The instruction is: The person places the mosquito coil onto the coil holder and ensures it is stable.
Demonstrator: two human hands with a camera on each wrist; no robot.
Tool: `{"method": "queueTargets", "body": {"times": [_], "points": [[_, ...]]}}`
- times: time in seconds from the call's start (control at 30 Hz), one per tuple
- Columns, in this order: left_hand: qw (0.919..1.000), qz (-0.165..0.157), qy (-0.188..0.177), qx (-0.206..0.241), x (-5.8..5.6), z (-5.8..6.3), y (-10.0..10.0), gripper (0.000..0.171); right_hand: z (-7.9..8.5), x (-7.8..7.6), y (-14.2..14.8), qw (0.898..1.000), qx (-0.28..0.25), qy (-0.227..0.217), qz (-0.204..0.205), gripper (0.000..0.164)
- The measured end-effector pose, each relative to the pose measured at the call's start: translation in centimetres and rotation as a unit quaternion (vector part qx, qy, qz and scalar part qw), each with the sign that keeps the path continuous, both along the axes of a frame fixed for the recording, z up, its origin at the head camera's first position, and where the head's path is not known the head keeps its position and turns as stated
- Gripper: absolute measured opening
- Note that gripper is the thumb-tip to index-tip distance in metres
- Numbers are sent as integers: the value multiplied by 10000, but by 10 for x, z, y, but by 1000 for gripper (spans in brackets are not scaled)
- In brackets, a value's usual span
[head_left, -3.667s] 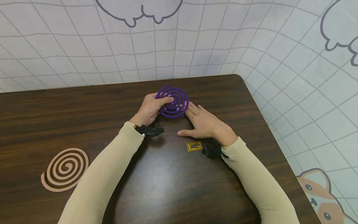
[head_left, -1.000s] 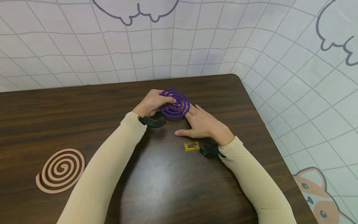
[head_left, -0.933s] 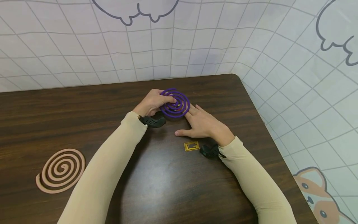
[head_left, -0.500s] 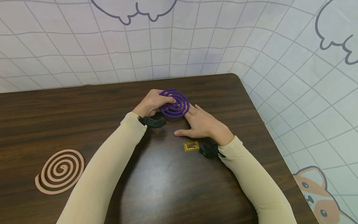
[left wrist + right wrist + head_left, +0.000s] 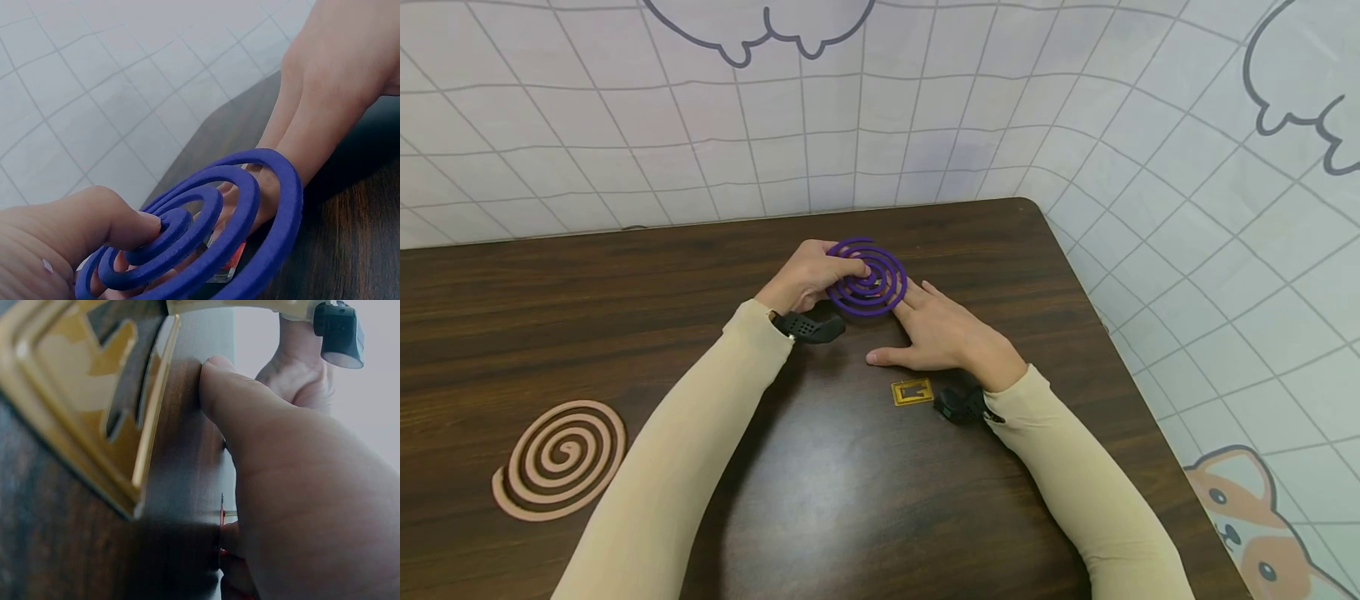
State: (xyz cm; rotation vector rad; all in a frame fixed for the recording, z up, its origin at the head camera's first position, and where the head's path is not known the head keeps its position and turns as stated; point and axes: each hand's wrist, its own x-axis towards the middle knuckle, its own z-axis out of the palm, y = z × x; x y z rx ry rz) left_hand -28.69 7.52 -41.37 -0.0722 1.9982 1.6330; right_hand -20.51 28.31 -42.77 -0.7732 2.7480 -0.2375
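Observation:
My left hand [image 5: 805, 273] pinches a purple mosquito coil [image 5: 867, 313] near its centre, thumb on top, just above the far part of the table. In the left wrist view the coil [image 5: 252, 194] tilts, its rings spread in front of the right hand's fingertips. The right hand [image 5: 947, 332] lies on the table with fingers straight, their tips at a small red-and-metal piece [image 5: 236, 257] under the coil. Edge-on in the right wrist view, a thin spike [image 5: 230, 513] sticks out from that red piece. Whether the spike meets the coil is hidden.
A flat gold cut-out plate [image 5: 912, 392] lies near the right wrist and looms large in the right wrist view. A peach-coloured coil [image 5: 571, 452] lies at the left of the dark wood table [image 5: 805, 500]. A grid-patterned curtain [image 5: 700, 125] stands behind the table.
Compared with 3.7 seconds ago, my left hand and the purple coil have shifted slightly right, over the right hand's fingertips. Within the last second there is hardly any movement.

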Motion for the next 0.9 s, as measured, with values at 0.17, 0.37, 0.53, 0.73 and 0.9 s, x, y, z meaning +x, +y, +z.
{"method": "queueTargets", "body": {"times": [0.17, 0.37, 0.53, 0.73, 0.9], "points": [[10000, -39, -29, 0, -1, 0, -1, 29, 0, 0, 0, 10000, -6, -17, -7, 109], [10000, -57, -47, -33, -1, 0, 0, 40, -1, 0, 0, 10000, 2, -9, -3, 109], [9998, -134, -42, -117, -1, 0, 1, 38, -1, 0, 1, 10000, -6, -9, -13, 109], [9995, -190, -95, -246, -1, 4, 2, 30, 0, 0, 0, 10000, -20, -52, -43, 109], [9993, -186, -75, -320, -1, 5, 2, 24, 0, 0, 0, 10000, -55, -41, -47, 109]]}}
